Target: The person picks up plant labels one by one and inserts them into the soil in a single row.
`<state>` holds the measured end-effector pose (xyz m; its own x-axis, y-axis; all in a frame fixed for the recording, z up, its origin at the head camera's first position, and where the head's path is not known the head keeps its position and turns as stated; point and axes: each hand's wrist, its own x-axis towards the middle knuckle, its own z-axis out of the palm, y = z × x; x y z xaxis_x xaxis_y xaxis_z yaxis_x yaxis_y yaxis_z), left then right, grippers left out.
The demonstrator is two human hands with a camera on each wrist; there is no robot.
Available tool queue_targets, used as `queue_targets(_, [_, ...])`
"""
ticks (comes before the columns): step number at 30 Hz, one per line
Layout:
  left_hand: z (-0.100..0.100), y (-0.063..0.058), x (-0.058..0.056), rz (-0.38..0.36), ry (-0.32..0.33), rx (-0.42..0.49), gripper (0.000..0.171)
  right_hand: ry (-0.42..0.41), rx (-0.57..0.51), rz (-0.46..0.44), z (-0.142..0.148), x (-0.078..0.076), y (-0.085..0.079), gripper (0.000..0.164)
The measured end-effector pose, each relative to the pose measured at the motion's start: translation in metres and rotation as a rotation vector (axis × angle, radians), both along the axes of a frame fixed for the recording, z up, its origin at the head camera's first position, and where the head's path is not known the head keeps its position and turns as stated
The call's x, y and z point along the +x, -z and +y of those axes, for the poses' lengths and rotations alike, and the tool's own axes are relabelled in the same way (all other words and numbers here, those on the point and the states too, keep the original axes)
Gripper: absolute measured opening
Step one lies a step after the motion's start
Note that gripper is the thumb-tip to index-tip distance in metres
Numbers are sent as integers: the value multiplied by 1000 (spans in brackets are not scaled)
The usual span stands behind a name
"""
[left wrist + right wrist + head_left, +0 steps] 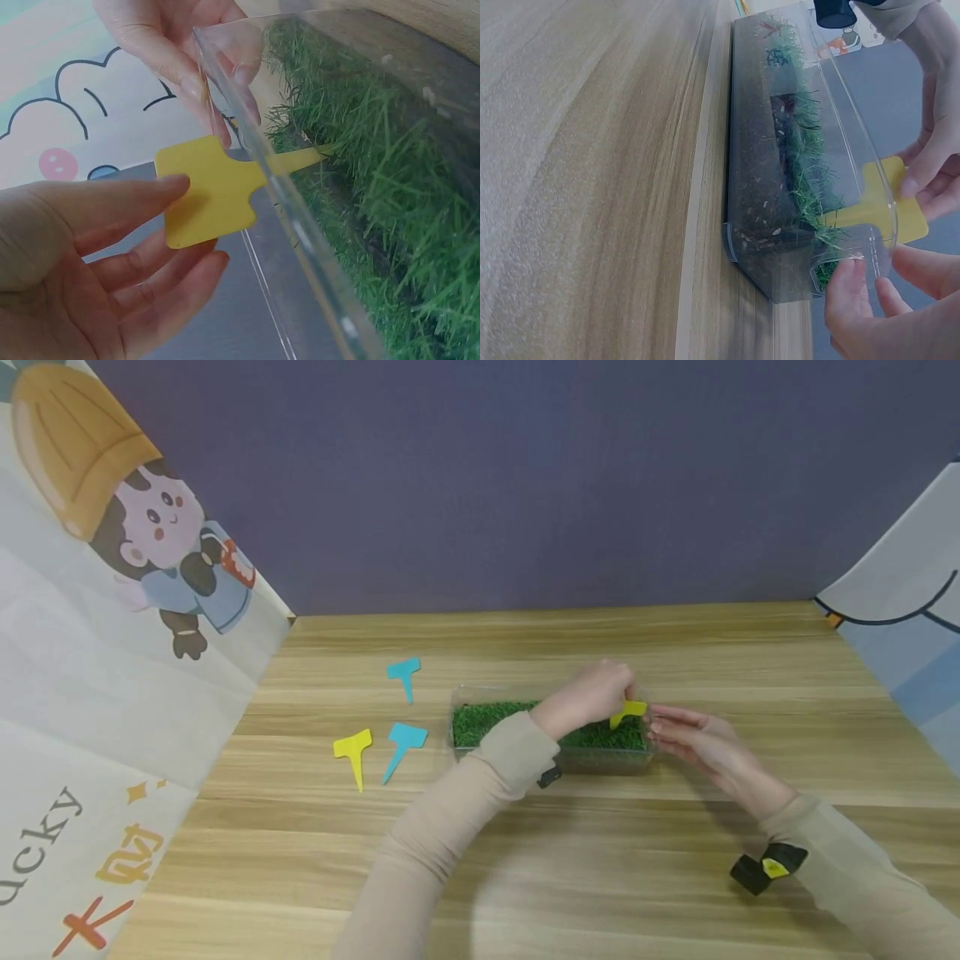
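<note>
Pinching yellow plant label (217, 187) with left hand (588, 696), clear planter wall (607, 762) with right hand (720, 756)! Ease stem (296, 160) straight into grass (487, 718), no bending.

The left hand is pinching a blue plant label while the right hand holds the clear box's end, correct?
Not the colour: the plant label is yellow, as the left wrist view shows. The left hand does pinch it, and the right hand holds the end of the clear box.

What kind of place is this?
It looks like an indoor tabletop workspace: a wooden table, a cartoon-printed sheet beside it, and a clear box of grass on top.
</note>
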<state>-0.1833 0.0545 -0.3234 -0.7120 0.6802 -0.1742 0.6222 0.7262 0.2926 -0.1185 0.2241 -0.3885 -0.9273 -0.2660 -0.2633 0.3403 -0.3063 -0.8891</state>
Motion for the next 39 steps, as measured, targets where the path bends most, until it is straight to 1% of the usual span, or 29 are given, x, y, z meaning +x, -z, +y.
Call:
queue_targets(5, [-2, -2, -1, -41, -15, -41, 22, -2, 1, -5, 0, -1, 1, 25])
queue_targets(8, [-7, -3, -2, -47, -23, -57, 23, -5, 4, -2, 1, -1, 1, 25])
queue_targets(12, [-15, -6, -3, -73, -38, -44, 26, -12, 12, 9, 2, -1, 1, 24])
queue_targets(15, [-22, -9, -3, -75, -45, -48, 27, -17, 7, 14, 2, -1, 2, 24])
queue_targets(19, [-33, -16, -4, -21, -28, -104, 32, -20, 1, 11, 2, -2, 2, 25])
queue_targets(22, [-41, -21, -5, -9, -34, -132, 33, -19, -1, 7, 3, -2, 1, 25])
queue_targets(26, [-53, -25, -8, -24, -62, -139, 36, -19, 0, 5, 3, -2, 1, 25])
queue_targets(30, [-64, -27, -12, -13, -67, -147, 39, -23, 4, 11, 3, -2, 0, 25])
queue_targets(34, [-75, -26, -14, -8, -75, -157, 38, -22, -1, 16, 3, -2, 1, 25])
queue_targets(39, [-91, -26, -17, -16, -116, -133, 36, -18, 0, 17, 2, -1, 1, 25])
